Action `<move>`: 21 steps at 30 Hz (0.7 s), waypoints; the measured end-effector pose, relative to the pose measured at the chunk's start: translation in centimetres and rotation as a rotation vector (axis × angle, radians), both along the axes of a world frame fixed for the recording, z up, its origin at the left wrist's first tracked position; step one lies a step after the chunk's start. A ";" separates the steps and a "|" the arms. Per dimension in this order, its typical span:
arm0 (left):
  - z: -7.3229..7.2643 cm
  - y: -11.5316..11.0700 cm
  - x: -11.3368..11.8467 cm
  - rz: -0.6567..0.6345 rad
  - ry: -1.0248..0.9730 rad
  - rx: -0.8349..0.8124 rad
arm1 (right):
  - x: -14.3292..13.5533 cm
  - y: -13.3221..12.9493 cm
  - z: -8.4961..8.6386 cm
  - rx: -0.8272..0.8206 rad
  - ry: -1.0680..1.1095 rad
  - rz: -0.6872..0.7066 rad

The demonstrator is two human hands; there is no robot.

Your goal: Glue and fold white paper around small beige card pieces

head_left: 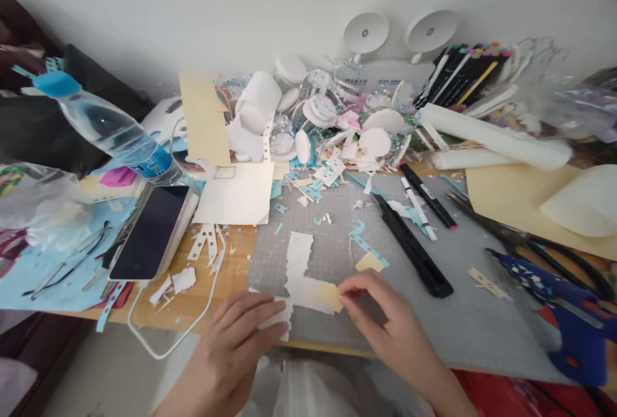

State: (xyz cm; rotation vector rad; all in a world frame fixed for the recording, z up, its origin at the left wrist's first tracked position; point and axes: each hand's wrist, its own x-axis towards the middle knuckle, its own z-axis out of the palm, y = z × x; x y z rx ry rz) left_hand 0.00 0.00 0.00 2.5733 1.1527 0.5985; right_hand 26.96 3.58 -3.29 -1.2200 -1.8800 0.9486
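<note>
A white paper piece (299, 263) with ragged torn edges lies on the grey cutting mat (328, 211) near the table's front edge, its strips meeting at a corner. My left hand (241, 333) lies over the paper's left strip with fingers stretched out, hiding part of it. My right hand (385, 324) pinches the edge of a small yellow paper piece (331, 295) between thumb and index finger. That yellow piece overlaps the end of the right strip. Just beyond my right hand lies another yellow scrap (371, 261), beside a punched blue strip (369, 243).
A black utility knife (412, 247), a white pen (418, 208), a black marker (428, 195), scissors (525, 237) and a blue glue gun (563, 314) lie rightward. Leftward are a phone (150, 230), its white cable (212, 308) and a water bottle (116, 128). Paper scraps (337, 128) pile up behind.
</note>
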 end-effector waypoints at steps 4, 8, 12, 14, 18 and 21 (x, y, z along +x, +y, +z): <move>-1.0 -1.2 1.6 0.019 -0.030 0.078 | -1.8 0.4 -0.2 0.080 -0.105 0.005; -2.0 -1.6 2.5 0.012 0.028 0.114 | -2.3 0.2 -1.0 0.126 -0.154 -0.036; -2.4 -1.4 1.6 0.019 0.050 0.117 | -2.5 0.0 -1.3 0.142 -0.197 -0.070; -2.3 -1.2 0.9 0.009 0.053 0.116 | -2.7 0.0 -1.2 0.146 -0.214 -0.082; -1.9 -0.7 0.0 -0.040 0.057 0.114 | -3.0 0.0 -1.1 0.151 -0.248 -0.104; -1.7 -0.4 0.0 -0.047 0.041 0.110 | -3.3 0.1 -1.0 0.153 -0.272 -0.118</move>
